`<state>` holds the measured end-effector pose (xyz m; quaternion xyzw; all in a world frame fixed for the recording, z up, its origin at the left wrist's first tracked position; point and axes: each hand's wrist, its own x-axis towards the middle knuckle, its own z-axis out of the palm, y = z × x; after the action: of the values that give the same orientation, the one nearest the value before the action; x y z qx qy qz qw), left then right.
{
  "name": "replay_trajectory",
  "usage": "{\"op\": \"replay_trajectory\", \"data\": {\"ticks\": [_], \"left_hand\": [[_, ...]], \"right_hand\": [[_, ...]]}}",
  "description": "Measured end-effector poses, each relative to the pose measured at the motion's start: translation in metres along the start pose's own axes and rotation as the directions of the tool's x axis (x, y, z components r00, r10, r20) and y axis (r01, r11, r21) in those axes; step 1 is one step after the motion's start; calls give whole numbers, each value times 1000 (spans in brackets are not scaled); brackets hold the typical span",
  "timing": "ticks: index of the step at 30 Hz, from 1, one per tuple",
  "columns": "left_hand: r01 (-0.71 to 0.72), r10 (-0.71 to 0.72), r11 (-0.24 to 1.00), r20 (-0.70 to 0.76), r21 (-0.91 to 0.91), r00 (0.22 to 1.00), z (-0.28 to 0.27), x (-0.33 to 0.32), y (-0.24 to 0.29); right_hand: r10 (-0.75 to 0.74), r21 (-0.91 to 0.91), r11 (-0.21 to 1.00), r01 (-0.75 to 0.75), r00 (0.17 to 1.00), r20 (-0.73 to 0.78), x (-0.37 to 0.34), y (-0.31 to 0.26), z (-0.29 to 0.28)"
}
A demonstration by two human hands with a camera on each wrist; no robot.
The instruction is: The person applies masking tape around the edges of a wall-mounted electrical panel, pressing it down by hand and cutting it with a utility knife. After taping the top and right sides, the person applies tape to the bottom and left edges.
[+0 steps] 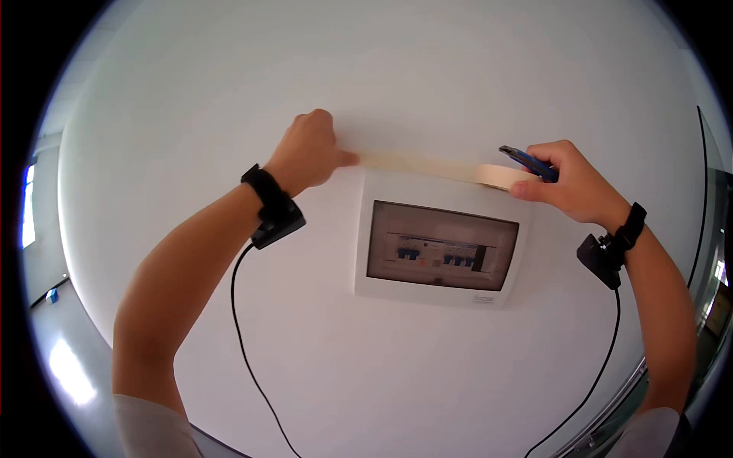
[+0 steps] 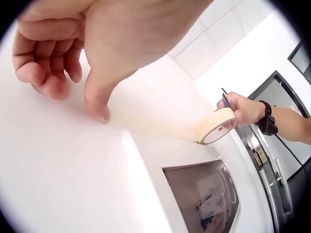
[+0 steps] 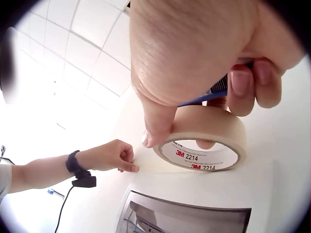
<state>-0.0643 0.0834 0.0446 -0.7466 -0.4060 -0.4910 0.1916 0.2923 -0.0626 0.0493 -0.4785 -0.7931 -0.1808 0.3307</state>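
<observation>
A strip of cream masking tape (image 1: pixel 420 164) runs along the wall just above the top edge of a white breaker box (image 1: pixel 437 193). At the strip's left end, the thumb of my left hand (image 1: pixel 304 153) presses it to the wall, the other fingers loosely bent and holding nothing. My right hand (image 1: pixel 574 183) grips the tape roll (image 3: pixel 209 121) near the box's upper right corner, thumb on one side and fingers on the other. The same hand also holds a blue utility knife (image 1: pixel 528 163), its dark tip pointing up and left. The roll's core reads 3M 2214.
Behind the box's tinted window (image 1: pixel 443 244) show several blue breaker switches (image 1: pixel 458 260). White wall (image 1: pixel 229 99) surrounds the box. A black cable (image 1: pixel 243 343) hangs from the left wrist camera, another (image 1: pixel 603 366) from the right. Dark-framed glass stands at far right.
</observation>
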Motion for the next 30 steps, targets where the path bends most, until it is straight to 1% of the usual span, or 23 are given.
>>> {"op": "replay_trajectory", "data": {"ticks": [3, 6, 8, 9, 11, 12, 14, 15, 16, 17, 18, 19, 20, 21, 22, 23, 24, 25, 26, 27, 28, 29, 30], "left_hand": [[3, -4, 1000, 59, 28, 998, -1, 4, 0], [-5, 4, 1000, 77, 9, 997, -4, 6, 3], [18, -23, 999, 151, 35, 988, -5, 10, 5], [15, -20, 999, 157, 37, 987, -4, 12, 4], [-23, 18, 999, 120, 41, 993, -5, 13, 2], [-24, 19, 999, 126, 37, 992, -5, 13, 1], [-64, 62, 998, 73, 25, 995, -3, 15, -1], [-66, 65, 998, 83, 17, 994, -2, 18, -3], [-86, 85, 996, 88, 12, 993, -2, 22, -5], [-104, 103, 995, 95, 8, 990, -1, 26, -6], [-107, 106, 994, 106, 2, 989, -2, 26, -3], [-80, 79, 997, 107, 7, 991, -4, 25, 0], [-50, 49, 999, 110, 11, 993, -4, 26, 1], [-80, 75, 996, 111, 46, 991, -3, 29, -2], [-78, 73, 996, 119, 41, 990, -2, 30, -5], [-102, 97, 994, 101, 42, 990, -1, 30, -8], [-54, 28, 992, 214, 116, 976, 11, 56, 1], [-39, 17, 994, 207, 102, 978, 13, 57, 1], [-19, -7, 993, 232, 113, 973, 13, 58, 2], [-1, -33, 992, 264, 129, 964, 14, 55, 3], [2, -36, 993, 275, 121, 961, 19, 52, 1], [1, -27, 994, 235, 111, 972, 22, 51, -3], [-3, -16, 995, 191, 100, 981, 25, 50, -7]], "right_hand": [[54, 1, 999, -54, 998, 11, 0, 7, 0], [28, -16, 999, -28, 1000, 9, -2, 14, -2], [96, -77, 992, -96, 995, 7, -6, 15, -5], [101, -73, 992, -101, 995, 6, -8, 16, -8], [188, -198, 961, -195, 981, -54, -15, 16, -17], [194, -199, 959, -200, 980, -50, -19, 19, -21], [188, -204, 961, -188, 982, -21, -28, 29, -26], [199, -206, 958, -198, 980, -16, -31, 39, -28], [114, -71, 991, -111, 993, 38, -31, 51, -29], [21, 73, 997, -27, 997, 80, -32, 62, -32], [34, 75, 996, -40, 996, 85, -38, 67, -35], [93, 308, 943, -126, 989, 119, -45, 72, -39], [143, 518, 829, -211, 975, 169, -49, 76, -44], [71, 583, 793, -176, 978, 198, -54, 79, -49], [77, 583, 791, -185, 976, 205, -58, 78, -51], [106, 576, 797, -183, 981, 164, -62, 77, -52], [119, 659, 711, -246, 965, 232, -30, 131, -44], [144, 489, 843, -223, 970, 195, -24, 130, -47], [148, 479, 846, -233, 966, 210, -18, 130, -47], [68, 337, 936, -107, 990, 124, -14, 130, -45], [-25, 175, 984, 17, 999, 46, -11, 126, -41], [13, 184, 983, -10, 1000, -11, -12, 117, -40], [21, 178, 984, -20, 1000, -5, -11, 109, -40]]}}
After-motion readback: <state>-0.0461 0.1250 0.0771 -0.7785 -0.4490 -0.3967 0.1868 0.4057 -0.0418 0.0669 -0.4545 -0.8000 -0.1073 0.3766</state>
